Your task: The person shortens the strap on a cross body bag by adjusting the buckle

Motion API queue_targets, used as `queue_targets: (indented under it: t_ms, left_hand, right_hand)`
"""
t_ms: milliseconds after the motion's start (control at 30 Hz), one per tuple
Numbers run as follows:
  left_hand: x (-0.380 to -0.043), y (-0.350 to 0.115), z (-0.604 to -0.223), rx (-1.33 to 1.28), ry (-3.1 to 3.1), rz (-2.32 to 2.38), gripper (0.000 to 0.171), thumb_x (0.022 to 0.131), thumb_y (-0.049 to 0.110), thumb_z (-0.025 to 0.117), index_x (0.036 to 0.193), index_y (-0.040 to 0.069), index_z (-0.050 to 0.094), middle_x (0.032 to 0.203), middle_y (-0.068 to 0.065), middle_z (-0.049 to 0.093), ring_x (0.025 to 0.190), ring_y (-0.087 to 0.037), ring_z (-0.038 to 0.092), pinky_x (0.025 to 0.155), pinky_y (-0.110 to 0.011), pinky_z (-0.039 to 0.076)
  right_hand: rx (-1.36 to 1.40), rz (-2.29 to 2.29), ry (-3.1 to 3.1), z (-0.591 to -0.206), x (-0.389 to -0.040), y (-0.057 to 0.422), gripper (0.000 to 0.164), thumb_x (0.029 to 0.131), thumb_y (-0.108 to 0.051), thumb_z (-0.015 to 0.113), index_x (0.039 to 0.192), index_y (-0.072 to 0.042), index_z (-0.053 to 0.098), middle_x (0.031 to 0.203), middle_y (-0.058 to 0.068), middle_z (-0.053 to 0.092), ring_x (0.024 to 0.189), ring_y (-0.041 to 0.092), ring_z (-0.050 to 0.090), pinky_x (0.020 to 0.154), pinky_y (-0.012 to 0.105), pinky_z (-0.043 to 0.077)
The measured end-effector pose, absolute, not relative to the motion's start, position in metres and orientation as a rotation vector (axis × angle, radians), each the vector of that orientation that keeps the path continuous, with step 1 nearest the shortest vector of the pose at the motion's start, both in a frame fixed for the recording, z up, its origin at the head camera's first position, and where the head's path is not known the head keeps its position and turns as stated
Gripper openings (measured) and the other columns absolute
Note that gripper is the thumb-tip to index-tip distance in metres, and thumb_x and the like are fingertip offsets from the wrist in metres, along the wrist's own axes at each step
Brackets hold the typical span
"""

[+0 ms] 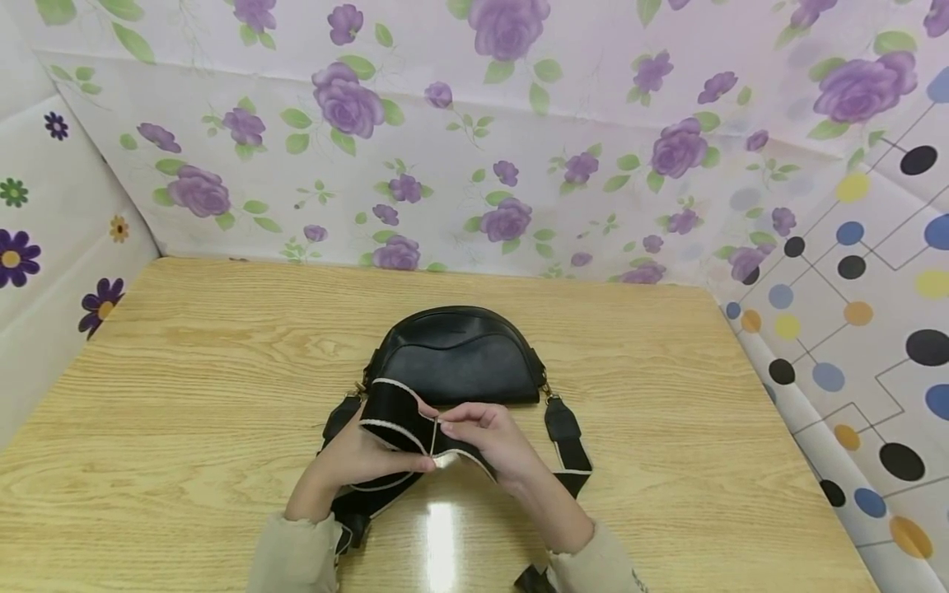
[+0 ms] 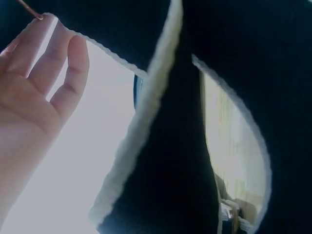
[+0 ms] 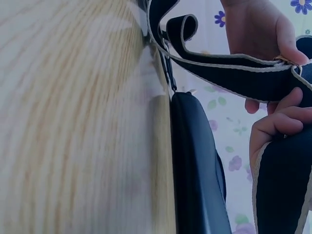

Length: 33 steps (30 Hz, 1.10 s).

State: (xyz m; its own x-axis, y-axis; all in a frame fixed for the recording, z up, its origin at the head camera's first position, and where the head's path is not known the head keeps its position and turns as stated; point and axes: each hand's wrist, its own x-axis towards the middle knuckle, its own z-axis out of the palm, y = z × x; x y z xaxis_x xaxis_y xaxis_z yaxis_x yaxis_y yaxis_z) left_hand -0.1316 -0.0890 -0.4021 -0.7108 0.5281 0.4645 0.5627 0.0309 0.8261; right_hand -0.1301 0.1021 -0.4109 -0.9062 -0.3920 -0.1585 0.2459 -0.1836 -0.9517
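On your side of the black bag, your left hand grasps the buckle between thumb and fingers, apparently steadying it; your right hand pinches the strap beside that buckle, seemingly to control the band there.

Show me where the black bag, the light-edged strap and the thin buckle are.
Black bag [image 1: 463,369]: head view, on the middle of its front.
Light-edged strap [image 3: 284,180]: right wrist view, on its dark flat face.
Thin buckle [image 1: 434,437]: head view, on its bar across the strap.
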Motion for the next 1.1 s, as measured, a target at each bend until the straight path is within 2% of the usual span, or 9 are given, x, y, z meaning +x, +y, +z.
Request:
queue_targets:
  t_ms: [333, 433, 600, 667, 833, 1000, 1100]
  left_hand:
    - [-0.130, -0.089, -0.402, -1.113, -2.264, -1.883, 0.046, 0.061, 0.003, 0.082, 0.100, 0.003, 0.057, 0.096, -0.007, 0.055, 0.086, -0.014, 0.055, 0.077, -0.025, 0.044]
    - [-0.129, -0.089, -0.402, -1.108, -2.269, -1.886, 0.047, 0.060, 0.003, 0.082, 0.100, 0.004, 0.057, 0.095, -0.007, 0.056, 0.086, -0.014, 0.055, 0.076, -0.025, 0.044]
    - [-0.128, -0.090, -0.401, -1.115, -2.268, -1.874, 0.046, 0.060, 0.003, 0.082, 0.099, 0.004, 0.058, 0.093, -0.006, 0.056, 0.084, -0.015, 0.056, 0.075, -0.026, 0.045]
    - [-0.128, -0.090, -0.400, -1.115, -2.271, -1.873, 0.045, 0.060, 0.003, 0.082, 0.098, 0.005, 0.058, 0.092, -0.005, 0.056, 0.082, -0.014, 0.056, 0.074, -0.026, 0.045]
    - [-0.128, -0.091, -0.398, -1.116, -2.278, -1.858, 0.043, 0.060, 0.004, 0.082, 0.098, 0.005, 0.060, 0.091, -0.004, 0.056, 0.081, -0.014, 0.055, 0.073, -0.026, 0.045]
    - [-0.128, -0.091, -0.398, -1.123, -2.292, -1.832, 0.043, 0.061, 0.006, 0.082, 0.098, 0.005, 0.060, 0.092, -0.003, 0.057, 0.084, -0.015, 0.056, 0.075, -0.028, 0.045]
    - [-0.128, -0.092, -0.399, -1.117, -2.299, -1.832, 0.043, 0.061, 0.006, 0.082, 0.098, 0.005, 0.060, 0.093, -0.003, 0.057, 0.085, -0.016, 0.056, 0.075, -0.028, 0.045]
  right_hand:
    - [-0.165, -2.125, 1.668, -0.411, -0.129, 0.101, 0.019, 0.083, 0.004, 0.056, 0.079, -0.013, 0.065, 0.072, -0.003, 0.064, 0.046, 0.003, 0.044, 0.042, 0.017, 0.033]
    - [-0.184, -2.110, 1.695, -0.410, -0.129, 0.101, 0.015, 0.083, 0.004, 0.056, 0.081, -0.009, 0.064, 0.076, -0.003, 0.064, 0.056, 0.003, 0.051, 0.048, 0.016, 0.040]
    - [-0.227, -2.090, 1.731, -0.410, -0.129, 0.102, 0.009, 0.082, 0.004, 0.057, 0.088, 0.004, 0.064, 0.084, 0.000, 0.064, 0.076, 0.007, 0.057, 0.064, 0.018, 0.046]
    - [-0.232, -2.091, 1.710, -0.410, -0.130, 0.103, 0.011, 0.081, 0.004, 0.058, 0.090, 0.003, 0.064, 0.087, 0.002, 0.065, 0.081, 0.009, 0.058, 0.068, 0.020, 0.047]
    - [-0.253, -2.089, 1.660, -0.410, -0.131, 0.108, 0.014, 0.082, 0.003, 0.059, 0.088, -0.008, 0.065, 0.098, 0.009, 0.065, 0.093, 0.016, 0.059, 0.077, 0.026, 0.047]
    - [-0.277, -2.054, 1.697, -0.410, -0.132, 0.113, 0.012, 0.081, 0.002, 0.059, 0.088, -0.007, 0.065, 0.092, 0.006, 0.066, 0.087, 0.014, 0.060, 0.074, 0.026, 0.047]
    - [-0.302, -2.021, 1.749, -0.411, -0.132, 0.117, 0.011, 0.082, 0.002, 0.059, 0.091, 0.005, 0.064, 0.085, 0.002, 0.066, 0.079, 0.009, 0.060, 0.069, 0.022, 0.047]
